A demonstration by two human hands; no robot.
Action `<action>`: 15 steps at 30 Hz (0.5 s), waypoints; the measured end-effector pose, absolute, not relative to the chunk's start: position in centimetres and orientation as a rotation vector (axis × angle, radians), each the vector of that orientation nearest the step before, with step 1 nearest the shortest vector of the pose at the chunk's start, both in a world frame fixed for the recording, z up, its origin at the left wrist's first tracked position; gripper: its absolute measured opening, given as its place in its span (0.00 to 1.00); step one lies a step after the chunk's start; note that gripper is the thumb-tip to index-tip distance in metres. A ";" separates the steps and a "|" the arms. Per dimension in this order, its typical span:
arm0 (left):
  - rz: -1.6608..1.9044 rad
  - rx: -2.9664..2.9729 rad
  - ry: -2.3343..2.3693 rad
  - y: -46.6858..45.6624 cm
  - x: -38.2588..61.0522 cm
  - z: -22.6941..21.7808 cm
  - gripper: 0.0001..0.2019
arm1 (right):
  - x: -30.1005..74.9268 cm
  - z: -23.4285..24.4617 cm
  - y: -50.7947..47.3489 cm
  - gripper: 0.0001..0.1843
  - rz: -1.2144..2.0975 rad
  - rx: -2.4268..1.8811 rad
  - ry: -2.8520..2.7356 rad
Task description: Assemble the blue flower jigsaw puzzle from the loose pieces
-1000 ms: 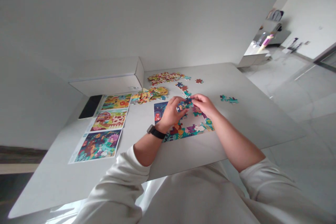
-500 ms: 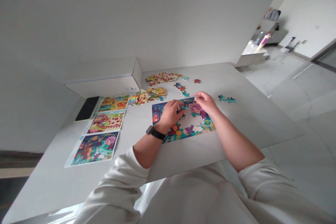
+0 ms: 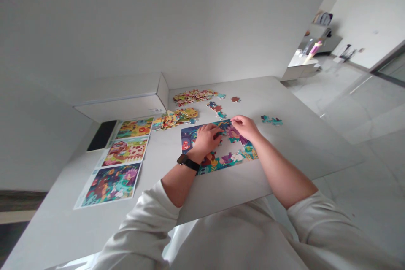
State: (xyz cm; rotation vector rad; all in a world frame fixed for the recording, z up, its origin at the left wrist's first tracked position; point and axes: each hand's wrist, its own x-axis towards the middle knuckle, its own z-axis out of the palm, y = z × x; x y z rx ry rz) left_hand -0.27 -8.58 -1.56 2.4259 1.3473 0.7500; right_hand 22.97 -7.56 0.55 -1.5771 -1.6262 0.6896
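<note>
Puzzle (image 3: 226, 159) lies flat, jagged-holed, beneath the curved left hand (image 3: 207, 138)

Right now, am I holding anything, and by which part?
Can't tell: left hand on the puzzle, right hand at its far edge; no grip on anything shows clearly.

Clock centred on puzzle (image 3: 233, 133): navy along 12, teal along 6, purple towards 2, white rabbit (image 3: 237, 157) at 4. Sheet (image 3: 126, 152) at 9: yellow, pink/green and navy/teal prints on white. Phone (image 3: 101, 136) at 9: black. Box (image 3: 123, 108) at 10: white. Pile (image 3: 194, 97) at 11: yellow/red mix. Strip (image 3: 271, 120) at 2: teal. Single piece (image 3: 235, 99) at 1: reddish brown. Watch (image 3: 182, 159): black.
</note>
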 end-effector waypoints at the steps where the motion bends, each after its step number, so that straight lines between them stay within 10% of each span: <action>1: 0.746 2.428 1.351 -8.6 -0.2 -1.6 0.14 | 22.9 0.6 -7.6 0.06 0.690 -1.579 -1.630; 15: 0.750 2.425 1.348 -8.7 -0.2 -1.5 0.13 | 22.5 0.6 -8.2 0.09 0.613 -1.543 -1.772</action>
